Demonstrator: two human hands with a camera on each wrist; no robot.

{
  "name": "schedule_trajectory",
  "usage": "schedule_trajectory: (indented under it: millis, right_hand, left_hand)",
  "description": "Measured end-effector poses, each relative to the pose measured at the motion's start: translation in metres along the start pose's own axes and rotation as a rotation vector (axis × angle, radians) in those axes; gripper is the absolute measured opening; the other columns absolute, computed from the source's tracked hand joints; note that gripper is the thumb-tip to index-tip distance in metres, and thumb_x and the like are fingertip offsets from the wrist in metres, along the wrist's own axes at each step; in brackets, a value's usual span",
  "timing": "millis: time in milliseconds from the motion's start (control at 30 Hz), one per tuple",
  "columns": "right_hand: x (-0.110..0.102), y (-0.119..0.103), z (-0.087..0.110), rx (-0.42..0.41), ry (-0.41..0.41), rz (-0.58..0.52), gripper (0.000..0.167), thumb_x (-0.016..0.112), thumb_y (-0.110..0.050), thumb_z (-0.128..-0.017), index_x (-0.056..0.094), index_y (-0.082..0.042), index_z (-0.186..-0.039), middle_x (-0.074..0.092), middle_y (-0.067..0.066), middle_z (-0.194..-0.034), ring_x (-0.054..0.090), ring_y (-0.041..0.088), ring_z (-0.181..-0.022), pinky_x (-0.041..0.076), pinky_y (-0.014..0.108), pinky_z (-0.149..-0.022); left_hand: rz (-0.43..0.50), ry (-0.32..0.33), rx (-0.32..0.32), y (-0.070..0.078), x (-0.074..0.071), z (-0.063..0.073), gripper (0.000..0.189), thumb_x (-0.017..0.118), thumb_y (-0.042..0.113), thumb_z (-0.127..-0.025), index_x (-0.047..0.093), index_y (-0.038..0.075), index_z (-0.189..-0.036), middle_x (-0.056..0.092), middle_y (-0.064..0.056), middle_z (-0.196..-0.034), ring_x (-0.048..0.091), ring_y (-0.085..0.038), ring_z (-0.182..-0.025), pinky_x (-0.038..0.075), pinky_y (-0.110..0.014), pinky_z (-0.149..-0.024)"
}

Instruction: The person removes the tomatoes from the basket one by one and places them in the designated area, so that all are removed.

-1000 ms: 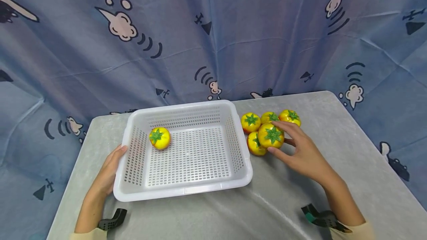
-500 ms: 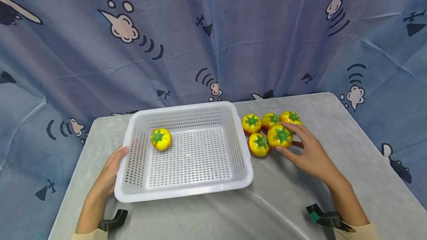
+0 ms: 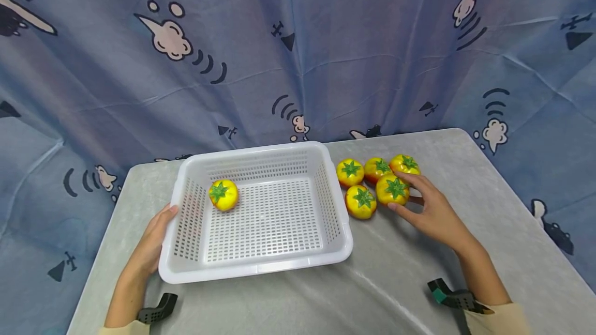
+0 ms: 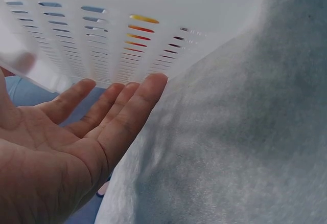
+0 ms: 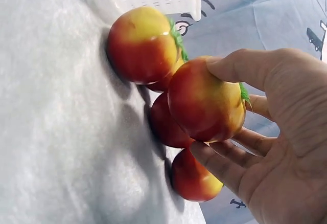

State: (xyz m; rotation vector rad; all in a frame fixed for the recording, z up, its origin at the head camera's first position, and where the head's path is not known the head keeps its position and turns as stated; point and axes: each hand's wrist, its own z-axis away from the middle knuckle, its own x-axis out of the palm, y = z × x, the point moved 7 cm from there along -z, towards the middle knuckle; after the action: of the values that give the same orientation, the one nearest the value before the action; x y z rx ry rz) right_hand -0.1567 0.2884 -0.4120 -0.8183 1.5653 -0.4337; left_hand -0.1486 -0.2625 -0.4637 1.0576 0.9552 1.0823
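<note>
At right of the white basket point(image 3: 256, 268), the right hand point(image 3: 433, 216) pinches one shiny yellow-red fruit point(image 5: 199, 101) with star-shaped green leaves point(image 3: 396, 187); the left hand point(image 3: 153, 238) holds the basket's left side.

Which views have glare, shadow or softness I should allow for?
Head view: mostly even light, with a pale streak across the table; left wrist view: the basket looks washed out and the table surface soft; right wrist view: the held fruit reads clearly, but dark shadows mark the table.
</note>
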Motion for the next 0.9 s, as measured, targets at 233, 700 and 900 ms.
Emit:
schedule_trajectory:
  millis: [233,700,900]
  right_hand:
    - [0.004,0.008,0.0,0.016,-0.018,0.013,0.071,0.082,-0.015,-0.094,0.049,-0.007,-0.156,0.049,0.023,-0.157,0.053,0.041,-0.135,0.062,0.041,-0.095]
    - [0.009,0.016,0.0,0.057,-0.092,-0.004,0.069,0.081,-0.019,-0.096,0.048,-0.006,-0.155,0.048,0.023,-0.158,0.052,0.045,-0.136,0.055,0.068,-0.098]
    - [0.013,0.024,0.001,0.073,-0.121,-0.023,0.069,0.08,-0.02,-0.097,0.047,-0.008,-0.156,0.047,0.023,-0.158,0.052,0.046,-0.135,0.054,0.07,-0.1]
  left_hand:
    - [-0.006,0.003,-0.003,-0.001,0.0,0.0,0.069,0.025,0.049,-0.116,0.007,0.014,-0.172,0.029,-0.037,-0.164,0.061,-0.028,-0.129,0.061,-0.04,-0.093]
    - [-0.018,0.011,0.007,0.0,-0.001,0.001,0.068,0.025,0.048,-0.116,0.007,0.013,-0.172,0.03,-0.038,-0.163,0.06,-0.031,-0.13,0.062,-0.04,-0.094]
    - [-0.007,0.003,-0.004,0.0,-0.001,0.0,0.069,0.024,0.049,-0.116,0.007,0.013,-0.172,0.029,-0.038,-0.164,0.061,-0.026,-0.128,0.06,-0.038,-0.093]
